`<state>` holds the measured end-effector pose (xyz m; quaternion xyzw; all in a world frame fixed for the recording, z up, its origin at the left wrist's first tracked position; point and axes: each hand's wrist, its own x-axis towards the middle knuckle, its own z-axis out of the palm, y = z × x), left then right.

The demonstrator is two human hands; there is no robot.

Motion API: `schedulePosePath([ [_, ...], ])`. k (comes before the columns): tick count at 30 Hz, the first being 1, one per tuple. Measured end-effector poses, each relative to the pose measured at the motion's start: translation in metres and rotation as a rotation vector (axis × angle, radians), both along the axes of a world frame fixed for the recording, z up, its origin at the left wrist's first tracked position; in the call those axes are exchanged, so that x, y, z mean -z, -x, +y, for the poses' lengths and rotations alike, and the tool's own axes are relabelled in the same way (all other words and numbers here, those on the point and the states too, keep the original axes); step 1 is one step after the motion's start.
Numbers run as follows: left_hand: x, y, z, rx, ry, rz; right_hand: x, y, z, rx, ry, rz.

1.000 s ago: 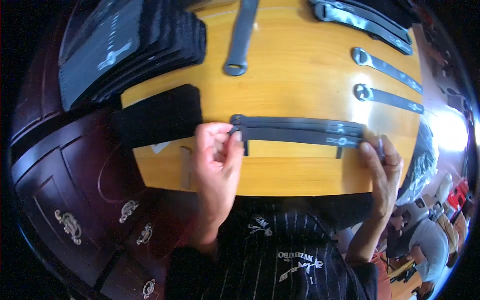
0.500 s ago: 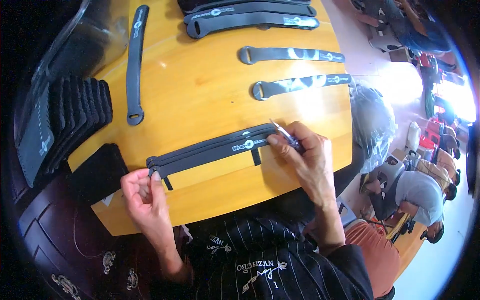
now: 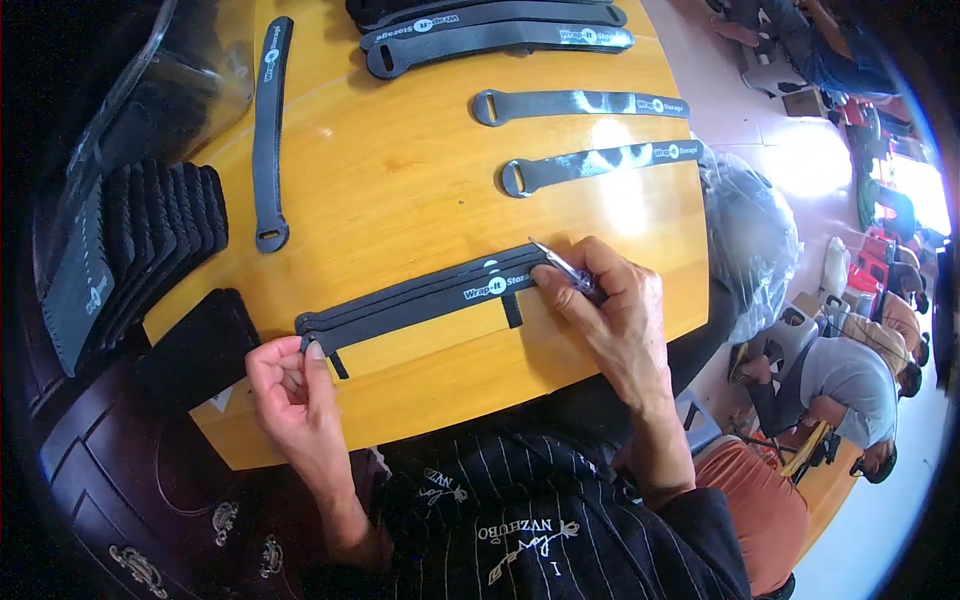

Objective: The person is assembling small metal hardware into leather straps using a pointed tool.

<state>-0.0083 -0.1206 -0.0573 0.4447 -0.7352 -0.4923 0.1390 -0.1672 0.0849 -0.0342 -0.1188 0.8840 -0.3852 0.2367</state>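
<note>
A stack of dark strap strips [image 3: 410, 298] with white print lies slantwise near the table's front edge, their long edges slightly fanned. My left hand [image 3: 300, 385] pinches the stack's left end between thumb and fingers. At the right end my right hand [image 3: 610, 320] is closed around a slim tool with a pointed silver tip [image 3: 560, 262] and a dark purplish handle; its exact kind I cannot make out. The right thumb presses on the straps' end, which it partly covers. Two short black tabs [image 3: 513, 310] stick out below the stack's near edge.
Two single straps with ring ends [image 3: 585, 105] lie at the far right, another strap [image 3: 270, 135] at the left. A strap pile [image 3: 500, 45] sits at the back. Folded black pieces [image 3: 150, 220] stand left. Beyond the table are a plastic-wrapped bundle [image 3: 750, 250] and seated people [image 3: 835, 380].
The view has shifted slightly. Both hands keep their holds on the strap stack and the pointed tool, with hardly any movement.
</note>
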Motion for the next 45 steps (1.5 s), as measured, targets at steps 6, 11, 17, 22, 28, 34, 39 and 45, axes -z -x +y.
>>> schedulePosePath([
  [6, -0.001, 0.0, -0.001, -0.013, -0.007, -0.016, -0.004, 0.0, -0.004, -0.002, -0.048, 0.013],
  [11, 0.002, -0.002, 0.001, 0.012, 0.053, 0.036, -0.001, -0.002, -0.005, 0.015, -0.065, 0.035],
  [17, -0.003, 0.002, 0.004, 0.04, 0.051, -0.005, -0.003, -0.002, -0.008, 0.025, -0.105, 0.041],
  [22, -0.002, 0.003, 0.002, 0.116, 0.136, 0.018, -0.009, -0.001, -0.011, 0.042, -0.147, 0.015],
  [28, -0.002, 0.002, 0.002, 0.123, 0.134, 0.017, -0.005, -0.004, -0.011, 0.007, -0.165, 0.066],
  [34, -0.004, 0.003, 0.002, 0.13, 0.103, 0.033, -0.009, -0.008, -0.015, 0.019, -0.136, 0.191],
  [39, -0.007, 0.001, 0.002, 0.079, -0.046, -0.017, 0.003, 0.0, -0.007, 0.048, -0.055, 0.099],
  [45, -0.005, -0.004, 0.003, 0.099, 0.009, 0.013, 0.0, 0.003, -0.003, 0.08, 0.024, -0.024],
])
